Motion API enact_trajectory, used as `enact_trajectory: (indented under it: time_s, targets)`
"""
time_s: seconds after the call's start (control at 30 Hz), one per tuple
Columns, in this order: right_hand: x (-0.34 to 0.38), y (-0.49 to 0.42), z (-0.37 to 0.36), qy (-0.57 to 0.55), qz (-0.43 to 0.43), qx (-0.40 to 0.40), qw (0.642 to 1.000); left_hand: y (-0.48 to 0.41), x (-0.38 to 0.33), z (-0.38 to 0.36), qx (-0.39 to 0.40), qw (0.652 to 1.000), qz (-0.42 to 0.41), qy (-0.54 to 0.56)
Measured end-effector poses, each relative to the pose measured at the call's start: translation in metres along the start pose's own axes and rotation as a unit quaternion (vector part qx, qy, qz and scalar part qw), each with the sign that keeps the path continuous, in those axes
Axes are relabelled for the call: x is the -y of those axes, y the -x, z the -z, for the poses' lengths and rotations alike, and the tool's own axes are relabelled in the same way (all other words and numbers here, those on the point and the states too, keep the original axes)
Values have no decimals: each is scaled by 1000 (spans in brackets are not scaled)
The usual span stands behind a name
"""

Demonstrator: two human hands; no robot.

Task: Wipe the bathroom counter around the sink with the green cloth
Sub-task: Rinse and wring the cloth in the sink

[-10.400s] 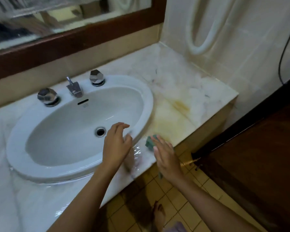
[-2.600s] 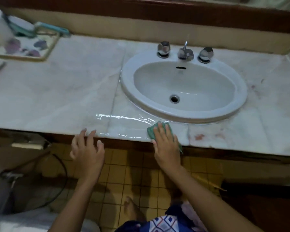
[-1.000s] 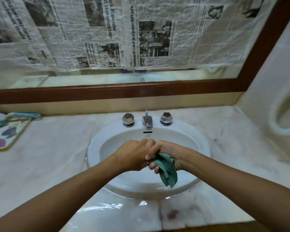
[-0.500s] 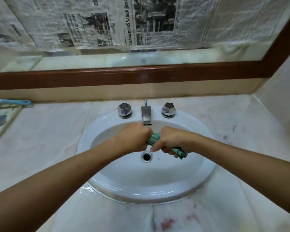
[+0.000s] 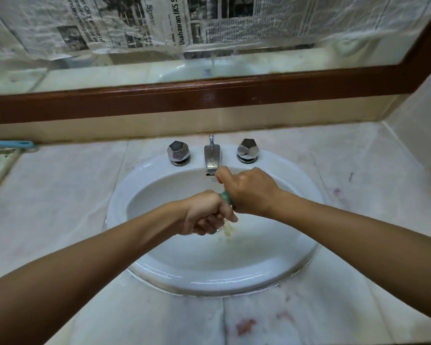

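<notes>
The left hand (image 5: 204, 216) and right hand (image 5: 250, 192) are each fisted round the green cloth (image 5: 225, 196), which is twisted between them over the sink (image 5: 209, 282).

Risk: murky runoff (image 5: 228, 232) falling below the grip may splash the counter (image 5: 60, 200) if wrung sharply.

Most of the cloth is buried inside the fists, and the basin floor directly beneath them is screened.

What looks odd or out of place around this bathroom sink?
Newspaper sheets cover most of the mirror, which is unusual. Reddish stains mark the counter in front of the sink. Yellowish water drips into it below the green cloth, gripped by the left hand and right hand.
</notes>
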State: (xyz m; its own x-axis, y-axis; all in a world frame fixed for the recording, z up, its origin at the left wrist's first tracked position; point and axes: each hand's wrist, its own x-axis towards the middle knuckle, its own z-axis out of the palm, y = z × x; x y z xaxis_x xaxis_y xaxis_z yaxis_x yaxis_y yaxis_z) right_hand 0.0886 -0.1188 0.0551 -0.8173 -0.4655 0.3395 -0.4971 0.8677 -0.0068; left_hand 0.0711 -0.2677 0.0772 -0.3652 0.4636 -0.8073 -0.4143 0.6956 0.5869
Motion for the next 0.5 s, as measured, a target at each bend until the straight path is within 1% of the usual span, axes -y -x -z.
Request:
enact_trajectory:
  time_s: [0.1,0.2,0.27,0.33,0.43,0.47,0.5]
  targets:
    - [0,3,-2,-10,59,-64,996,2,7,-4,101,990,29,97]
    - [2,4,3,-26,104,-135,985,7,15,-4,189,963,32,190]
    - [6,1,9,-35,110,-152,982,10,19,-2,254,935,33,245]
    - [9,-1,11,-49,113,-145,982,14,22,-1,297,913,28,278]
    - [16,-4,15,-34,127,-142,981,24,25,0,306,907,14,289]
    - [17,-5,16,-26,128,-134,982,30,25,0,291,914,10,284]
    - [20,-5,18,-16,123,-123,985,35,25,-1,259,929,6,266]
